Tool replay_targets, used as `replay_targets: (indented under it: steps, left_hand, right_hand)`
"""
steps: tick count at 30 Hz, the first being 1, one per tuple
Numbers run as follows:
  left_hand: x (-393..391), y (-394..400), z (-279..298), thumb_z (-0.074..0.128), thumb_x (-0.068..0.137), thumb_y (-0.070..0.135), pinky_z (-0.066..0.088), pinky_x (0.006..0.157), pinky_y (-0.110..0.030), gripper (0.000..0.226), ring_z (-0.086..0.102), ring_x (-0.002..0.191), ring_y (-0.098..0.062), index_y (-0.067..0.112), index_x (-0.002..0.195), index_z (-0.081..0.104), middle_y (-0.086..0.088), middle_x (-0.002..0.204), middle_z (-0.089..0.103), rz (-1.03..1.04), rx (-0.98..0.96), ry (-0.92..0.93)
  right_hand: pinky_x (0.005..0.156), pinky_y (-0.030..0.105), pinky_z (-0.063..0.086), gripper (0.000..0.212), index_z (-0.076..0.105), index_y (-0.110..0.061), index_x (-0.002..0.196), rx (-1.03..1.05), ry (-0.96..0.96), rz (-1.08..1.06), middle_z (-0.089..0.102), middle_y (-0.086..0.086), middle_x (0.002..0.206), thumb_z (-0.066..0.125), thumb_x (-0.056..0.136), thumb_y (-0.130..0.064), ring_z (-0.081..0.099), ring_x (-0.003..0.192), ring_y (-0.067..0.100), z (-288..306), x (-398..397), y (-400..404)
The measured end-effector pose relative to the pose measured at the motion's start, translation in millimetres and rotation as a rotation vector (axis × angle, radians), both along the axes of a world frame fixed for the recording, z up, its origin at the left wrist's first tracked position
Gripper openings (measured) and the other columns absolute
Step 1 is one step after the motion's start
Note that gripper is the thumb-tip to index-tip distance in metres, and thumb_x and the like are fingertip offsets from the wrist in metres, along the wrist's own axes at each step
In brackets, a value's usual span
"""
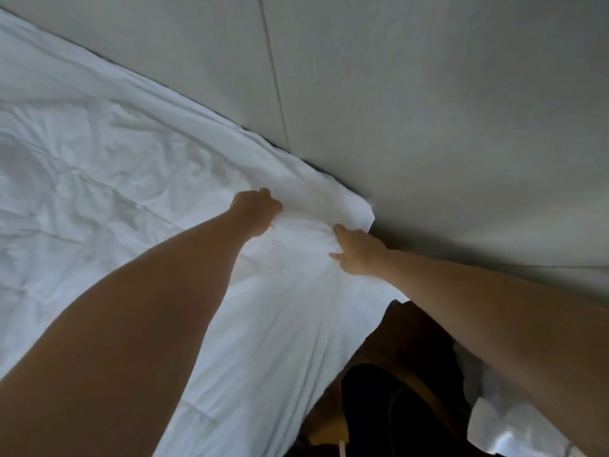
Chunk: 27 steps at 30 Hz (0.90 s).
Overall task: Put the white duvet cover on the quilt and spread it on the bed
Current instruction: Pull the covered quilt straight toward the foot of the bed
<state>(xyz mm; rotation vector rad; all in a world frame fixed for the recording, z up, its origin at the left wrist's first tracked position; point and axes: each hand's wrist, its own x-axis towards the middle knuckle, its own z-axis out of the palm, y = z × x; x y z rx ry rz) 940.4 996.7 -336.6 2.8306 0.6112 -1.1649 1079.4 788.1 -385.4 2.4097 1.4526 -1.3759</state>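
By the wall, two hands' grip bunches one duvet cover point(99, 153): left hand point(255, 209), right hand point(357, 250).

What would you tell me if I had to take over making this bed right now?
Left hand: fingers curled, gripping white duvet cover fabric near its corner.
Right hand: pinching the same bunched fabric, just beside the corner by the grey padded wall.
Where things are: the cover lies wrinkled across the bed, its corner up against the wall.
Done: it looks like the quilt is inside, though I cannot see it directly.
Left: tug this corner square, then smooth out the wrinkles and spread it flat.
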Motion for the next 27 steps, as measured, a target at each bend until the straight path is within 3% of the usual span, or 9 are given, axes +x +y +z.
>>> replay_targets:
  steps: [4,6,9,13,15,17,19,22,27]
  left_hand:
    - [58,15,11,0.051,0.096,0.008,0.047,0.075,-0.039,0.04,0.065,0.1,-0.035,0.019,0.134,0.054,-0.016,0.125,0.051,0.038,0.047,-0.298]
    - [91,18,9,0.053,0.096,0.009,0.05,0.082,-0.041,0.038,0.063,0.105,-0.037,0.015,0.134,0.055,-0.017,0.131,0.048,0.198,0.03,-0.371]
    - [115,9,-15,0.059,0.092,0.007,0.048,0.097,-0.041,0.047,0.057,0.119,-0.038,0.011,0.138,0.051,-0.016,0.146,0.034,0.546,-0.096,-0.324]
    - [89,-23,-53,0.067,0.093,0.016,0.042,0.112,-0.042,0.087,0.036,0.145,-0.037,0.012,0.159,0.01,-0.016,0.165,-0.018,0.658,-0.253,-0.467]
    - [58,-33,-60,0.063,0.097,0.028,0.036,0.117,-0.046,0.096,0.02,0.152,-0.037,0.016,0.161,-0.009,-0.014,0.164,-0.027,0.576,-0.217,-0.544]
    - [26,-36,-59,0.056,0.1,0.034,0.03,0.119,-0.05,0.092,0.012,0.153,-0.038,0.019,0.161,-0.011,-0.014,0.167,-0.017,0.522,-0.168,-0.438]
    - [-16,-34,-45,0.053,0.101,0.038,0.031,0.118,-0.052,0.081,0.014,0.153,-0.034,0.018,0.161,0.002,-0.011,0.169,0.002,0.517,-0.184,-0.222]
    - [-90,-34,-5,0.052,0.102,0.04,0.034,0.116,-0.052,0.07,0.026,0.149,-0.033,0.02,0.159,0.018,-0.008,0.166,0.014,0.567,-0.26,0.03]
    - [-211,-47,73,0.047,0.103,0.037,0.045,0.101,-0.05,0.053,0.049,0.131,-0.035,0.016,0.15,0.034,-0.012,0.148,0.041,0.738,-0.122,-0.069]
  right_hand:
    - [0.071,0.039,0.053,0.04,0.042,-0.016,0.124,0.078,-0.358,-0.009,0.064,0.006,0.095,0.062,0.091,-0.023,0.067,0.096,0.038,11,63,25]
    - [0.075,0.041,0.056,0.045,0.045,-0.013,0.128,0.123,-0.438,0.025,0.07,0.011,0.104,0.062,0.087,-0.014,0.069,0.097,0.039,14,86,33]
    - [0.075,0.041,0.054,0.047,0.043,-0.01,0.127,0.037,-0.492,0.092,0.069,0.012,0.11,0.065,0.085,-0.008,0.069,0.098,0.036,3,87,33]
    - [0.1,0.046,0.048,0.073,0.038,-0.005,0.14,0.186,-0.55,0.069,0.056,0.018,0.128,0.078,0.082,-0.023,0.057,0.116,0.037,-21,63,18]
    - [0.112,0.051,0.038,0.086,0.034,-0.006,0.148,0.294,-0.605,0.209,0.044,0.021,0.142,0.079,0.076,-0.021,0.044,0.132,0.041,-19,45,22]
    - [0.12,0.056,0.026,0.083,0.028,-0.013,0.154,0.272,-0.526,0.352,0.025,0.02,0.16,0.071,0.084,-0.02,0.022,0.149,0.043,-14,27,28]
    - [0.122,0.055,0.018,0.069,0.023,-0.019,0.155,0.131,-0.441,0.433,0.01,0.014,0.166,0.058,0.096,-0.024,0.008,0.153,0.041,-2,9,41]
    - [0.117,0.052,0.028,0.055,0.03,-0.017,0.15,0.05,-0.408,0.449,0.022,0.015,0.159,0.047,0.098,-0.02,0.023,0.147,0.039,33,-24,68]
    - [0.093,0.046,0.045,0.04,0.042,-0.012,0.138,0.16,-0.286,0.574,0.046,0.014,0.129,0.046,0.098,-0.018,0.052,0.115,0.036,101,-110,113]
